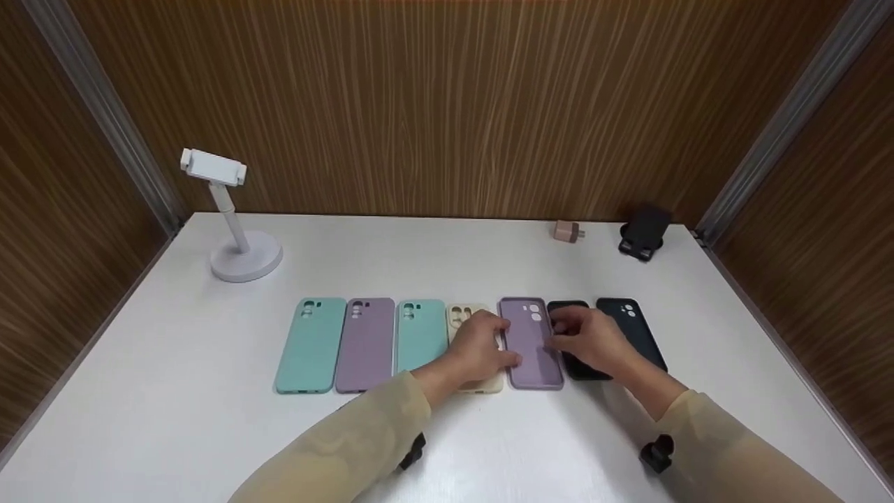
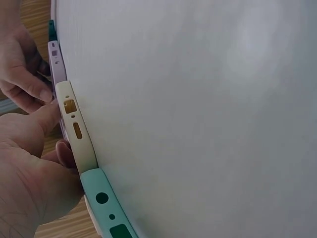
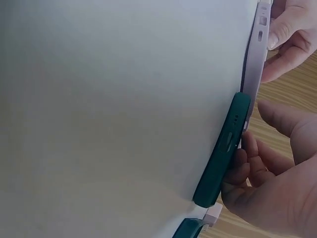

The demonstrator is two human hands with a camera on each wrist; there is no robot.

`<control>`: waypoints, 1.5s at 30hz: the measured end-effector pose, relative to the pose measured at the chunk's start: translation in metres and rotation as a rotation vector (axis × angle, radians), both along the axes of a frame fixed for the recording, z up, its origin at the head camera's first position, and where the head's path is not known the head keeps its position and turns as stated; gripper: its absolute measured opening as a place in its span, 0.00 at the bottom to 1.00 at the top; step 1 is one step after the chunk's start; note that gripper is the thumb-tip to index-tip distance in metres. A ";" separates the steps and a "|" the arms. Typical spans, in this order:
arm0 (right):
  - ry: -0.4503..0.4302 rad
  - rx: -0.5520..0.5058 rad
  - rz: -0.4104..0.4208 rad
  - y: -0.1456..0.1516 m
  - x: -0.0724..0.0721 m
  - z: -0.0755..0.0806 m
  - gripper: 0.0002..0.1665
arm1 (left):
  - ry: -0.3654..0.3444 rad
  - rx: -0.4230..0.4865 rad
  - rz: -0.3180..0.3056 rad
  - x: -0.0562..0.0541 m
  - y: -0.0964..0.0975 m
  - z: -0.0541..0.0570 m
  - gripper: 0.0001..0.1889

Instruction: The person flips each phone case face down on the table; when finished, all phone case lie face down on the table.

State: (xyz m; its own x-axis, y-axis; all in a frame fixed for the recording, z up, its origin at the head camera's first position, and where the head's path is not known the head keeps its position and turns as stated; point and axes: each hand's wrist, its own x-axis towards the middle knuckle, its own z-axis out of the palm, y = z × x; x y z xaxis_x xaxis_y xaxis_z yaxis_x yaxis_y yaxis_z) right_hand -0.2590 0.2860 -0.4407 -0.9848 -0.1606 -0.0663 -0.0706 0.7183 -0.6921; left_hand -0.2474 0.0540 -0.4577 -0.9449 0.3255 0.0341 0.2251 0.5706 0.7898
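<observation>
A purple phone case [image 1: 531, 349] lies with its hollow side up between the two hands. My left hand [image 1: 478, 346] reaches over a cream phone case [image 1: 493, 383], its thumb and a finger at the purple case's left edge. My right hand [image 1: 594, 339] hovers over a dark green phone case [image 3: 225, 148] that looks nearly black from the head. Its thumb and fingertips are apart, near the purple case's right edge; whether they touch it is unclear. The left wrist view shows the left thumb against the row of cases, beside the cream one's end.
Left of the hands lie a teal case [image 1: 421, 335], a purple case [image 1: 365, 346] and another teal case [image 1: 311, 346]. A dark case [image 1: 632, 328] ends the row. Behind stand a white phone stand [image 1: 246, 258], a pink charger plug [image 1: 566, 231] and a black stand [image 1: 646, 227].
</observation>
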 end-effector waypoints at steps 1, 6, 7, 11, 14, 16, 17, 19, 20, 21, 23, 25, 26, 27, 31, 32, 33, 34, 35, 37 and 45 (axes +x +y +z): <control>0.009 0.014 0.005 -0.002 0.000 0.000 0.25 | 0.004 -0.002 0.001 0.000 0.000 0.000 0.31; 0.100 0.101 0.041 -0.009 0.000 -0.001 0.25 | -0.009 -0.006 0.005 0.000 -0.001 0.000 0.31; 0.116 0.113 0.046 -0.010 0.001 -0.001 0.25 | -0.014 -0.002 0.006 0.000 -0.001 0.000 0.31; 0.145 0.119 0.040 -0.013 0.001 -0.002 0.28 | -0.010 0.003 0.001 0.001 -0.001 0.000 0.31; 0.129 0.082 0.015 -0.012 0.000 -0.002 0.30 | 0.023 0.008 -0.008 0.001 -0.001 -0.001 0.31; 0.111 0.044 -0.008 -0.010 0.000 -0.002 0.31 | 0.040 0.012 -0.012 0.001 -0.002 -0.001 0.31; 0.102 0.024 -0.017 -0.009 0.000 -0.002 0.32 | 0.049 0.011 -0.013 0.002 -0.002 -0.001 0.31; 0.096 -0.017 -0.035 -0.006 0.001 -0.002 0.32 | 0.052 0.008 -0.012 0.002 -0.002 -0.001 0.30; 0.090 -0.039 -0.046 -0.005 0.001 -0.002 0.33 | 0.054 0.006 -0.011 0.002 -0.002 -0.001 0.30; 0.084 -0.064 -0.050 -0.004 0.001 -0.001 0.33 | 0.056 0.002 -0.010 0.002 -0.002 -0.001 0.30; 0.068 -0.120 -0.056 -0.003 0.001 -0.001 0.33 | 0.064 -0.006 -0.007 0.002 -0.002 -0.002 0.29; 0.037 -0.185 -0.080 -0.004 0.001 0.000 0.33 | 0.071 -0.007 -0.004 0.002 -0.001 -0.002 0.29; 0.019 -0.218 -0.088 -0.004 0.000 0.001 0.33 | 0.075 -0.002 -0.002 0.003 0.000 -0.002 0.29; 0.001 -0.250 -0.098 -0.004 0.000 0.002 0.33 | 0.080 0.000 -0.001 0.003 0.000 -0.002 0.29; -0.064 -0.360 -0.141 -0.006 0.000 0.004 0.32 | 0.085 0.014 0.001 0.004 0.002 0.000 0.29; -0.073 -0.374 -0.144 -0.007 0.001 0.005 0.32 | 0.080 0.015 0.002 0.005 0.002 0.002 0.29; -0.082 -0.390 -0.150 -0.007 0.001 0.005 0.32 | 0.072 0.020 0.006 0.005 0.002 0.003 0.30; -0.089 -0.403 -0.154 -0.007 0.002 0.005 0.32 | 0.062 0.024 0.011 0.005 0.002 0.005 0.30; -0.094 -0.413 -0.159 -0.007 0.002 0.006 0.32 | 0.053 0.034 0.017 0.006 0.002 0.008 0.30; -0.105 -0.420 -0.162 -0.006 0.003 0.006 0.33 | 0.030 0.063 0.028 0.006 0.003 0.013 0.30; -0.185 -0.486 -0.179 -0.004 0.003 0.008 0.38 | -0.160 0.276 -0.008 0.014 0.010 0.027 0.34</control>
